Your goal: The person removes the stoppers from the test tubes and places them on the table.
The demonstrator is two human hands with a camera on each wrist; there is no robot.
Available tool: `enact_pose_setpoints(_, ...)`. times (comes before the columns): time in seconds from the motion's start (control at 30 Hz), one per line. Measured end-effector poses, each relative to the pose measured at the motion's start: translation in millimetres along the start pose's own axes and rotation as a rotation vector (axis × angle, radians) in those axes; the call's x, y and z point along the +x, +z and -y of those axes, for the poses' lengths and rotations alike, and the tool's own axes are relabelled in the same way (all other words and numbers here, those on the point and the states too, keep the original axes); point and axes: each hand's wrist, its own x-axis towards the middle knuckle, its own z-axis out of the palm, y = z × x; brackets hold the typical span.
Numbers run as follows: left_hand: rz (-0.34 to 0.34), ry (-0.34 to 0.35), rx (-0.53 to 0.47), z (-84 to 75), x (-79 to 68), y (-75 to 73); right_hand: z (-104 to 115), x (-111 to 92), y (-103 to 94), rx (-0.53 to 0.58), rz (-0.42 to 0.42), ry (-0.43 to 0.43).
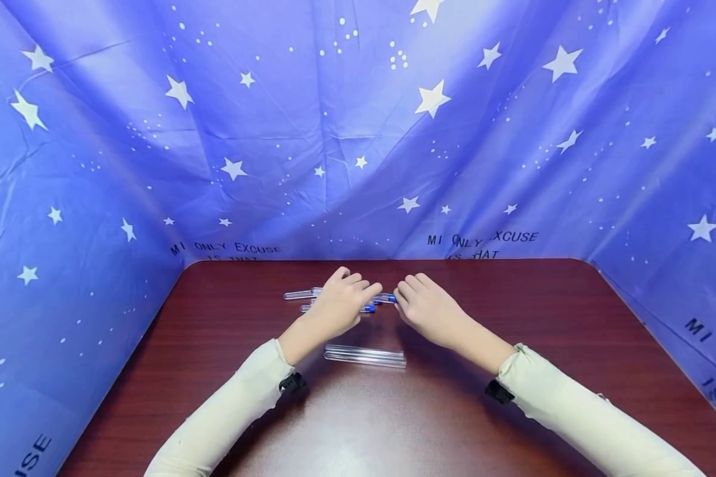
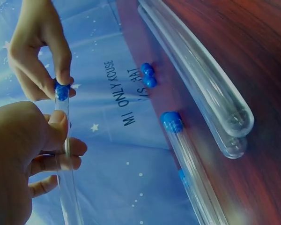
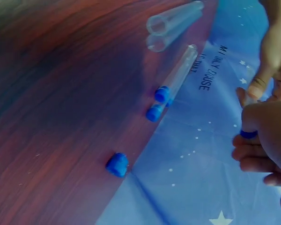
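Observation:
My left hand (image 1: 341,306) pinches a clear test tube (image 2: 67,187) between thumb and fingers. At the tube's end is a blue cap (image 2: 62,92), which the thumb and fingers of my right hand (image 1: 426,306) grip. In the right wrist view the right hand hides most of this cap. Under and beside my left hand lie several clear tubes, some with blue caps (image 3: 154,113). Two uncapped test tubes (image 1: 364,356) lie side by side on the table, nearer to me than both hands.
A few loose blue caps (image 2: 148,75) rest together on the dark red wooden table (image 1: 227,397). Blue fabric (image 1: 310,132) printed with white stars hangs along the table's back and side edges.

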Motion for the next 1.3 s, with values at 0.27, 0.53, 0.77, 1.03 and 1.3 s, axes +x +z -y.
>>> enact_pose_setpoints(0.27,0.011,-0.049,-0.076,1.1,3.7,-3.2,-0.3,-7.1,-2.5,-0.098,-0.081,-0.014)
enact_pose_setpoints(0.53,-0.006,-0.005,-0.143,3.9,6.2,-9.1,-4.3,-11.0,-4.7,-0.109,-0.132,-0.103)
enact_pose_setpoints(0.77,-0.086,0.095,-0.104,5.1,7.9,-6.7,-9.0,-10.9,-6.8,-0.043,-0.117,-0.128)
enact_pose_setpoints(1.03,-0.145,0.132,-0.075,2.5,9.1,-7.0,-13.6,-5.7,-12.4,0.258,-0.020,0.025)
enact_pose_setpoints(1.3,-0.160,0.174,-0.055,-3.3,12.6,-8.8,-30.5,-9.8,-25.2,0.721,0.237,0.245)
